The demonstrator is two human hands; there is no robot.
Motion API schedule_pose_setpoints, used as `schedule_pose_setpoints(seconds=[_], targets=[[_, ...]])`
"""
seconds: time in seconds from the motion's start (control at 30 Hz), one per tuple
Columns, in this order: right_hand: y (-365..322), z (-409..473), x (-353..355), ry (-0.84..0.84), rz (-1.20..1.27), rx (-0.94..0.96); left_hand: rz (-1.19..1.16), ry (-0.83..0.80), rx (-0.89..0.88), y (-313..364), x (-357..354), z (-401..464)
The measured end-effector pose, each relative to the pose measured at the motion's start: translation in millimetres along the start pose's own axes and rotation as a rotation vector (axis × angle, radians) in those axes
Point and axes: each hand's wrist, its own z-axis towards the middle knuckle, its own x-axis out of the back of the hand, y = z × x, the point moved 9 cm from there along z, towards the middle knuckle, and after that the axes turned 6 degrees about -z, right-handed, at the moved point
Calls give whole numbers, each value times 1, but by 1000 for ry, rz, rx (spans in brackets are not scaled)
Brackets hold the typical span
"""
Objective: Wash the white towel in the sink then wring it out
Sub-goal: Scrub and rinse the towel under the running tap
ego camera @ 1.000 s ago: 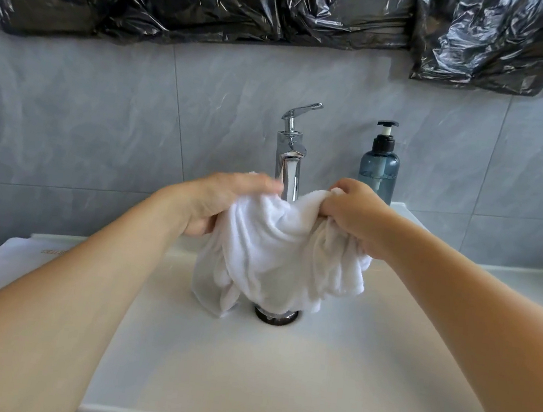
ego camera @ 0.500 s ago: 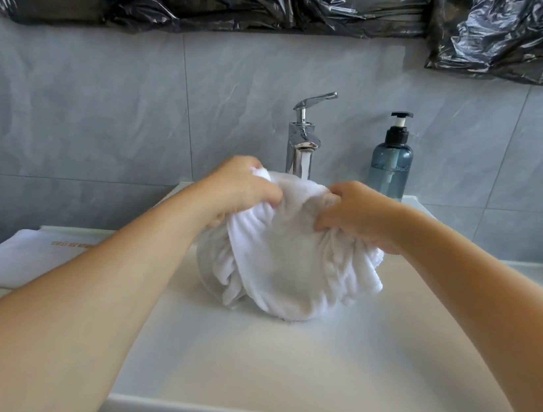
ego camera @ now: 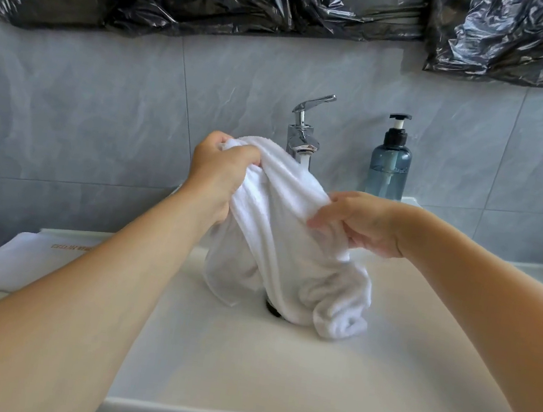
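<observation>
A: Where's the towel (ego camera: pixel 279 241) relative to the two grips?

B: It's slung between them. The left hand (ego camera: pixel 219 171) has its fingers curled round a bunch of it up high, just beside the tap (ego camera: pixel 302 133). The right hand (ego camera: pixel 361 223) pinches a fold lower down and nearer the person. So the held stretch slopes down from far left to near right.

A: And the rest of it?

B: It hangs below both hands into the sink (ego camera: pixel 309 377), the bottom bunched over the drain (ego camera: pixel 273 309), with one rolled end lying on the basin floor on the right.

A: Water on?

B: There seems to be a stream at the spout, falling behind the top of the cloth; I'd judge the washing isn't done yet.

A: Which hand is better placed for a twist?

B: I'd say the right one, as it's lower and closer to the hanging part.

A: Counts?

B: Two hands, one towel in them, one tap, one soap bottle (ego camera: pixel 389 162), one second white cloth (ego camera: pixel 10 261) on the left ledge
</observation>
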Motion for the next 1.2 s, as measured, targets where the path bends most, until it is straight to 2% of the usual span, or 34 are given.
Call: schedule_pose_setpoints(seconds=[0.07,0.2,0.27,0.37,0.43,0.5,0.57,0.67,0.73,0.83,0.9,1.07,1.2], targets=[[-1,3,9,75,-119,18,-42,61,21,-2,8,2],[21,4,10,61,-373,-117,-106,136,44,-5,21,7],[25,6,11,78,-243,-122,-84,141,42,-2,24,8],[15,5,16,128,212,-76,-21,104,110,-4,25,9],[11,2,19,136,265,-59,3,93,159,-7,26,6],[11,-2,11,57,156,-74,-1,107,167,-8,26,5],[15,-5,1,-31,-60,-110,-21,124,158,-8,26,5],[12,-1,8,82,-335,-76,51,50,187,-10,21,7],[2,-2,18,194,-440,1,161,-110,169,-12,6,6],[-13,-7,28,294,-428,111,569,-437,54,-16,-23,-9],[-19,-9,30,311,-403,150,778,-579,46,-24,-33,-22],[-28,-11,17,235,-239,189,1092,-681,30,-44,-43,-35],[-25,-6,10,205,-137,159,1411,-594,-65,-41,-33,-28]])
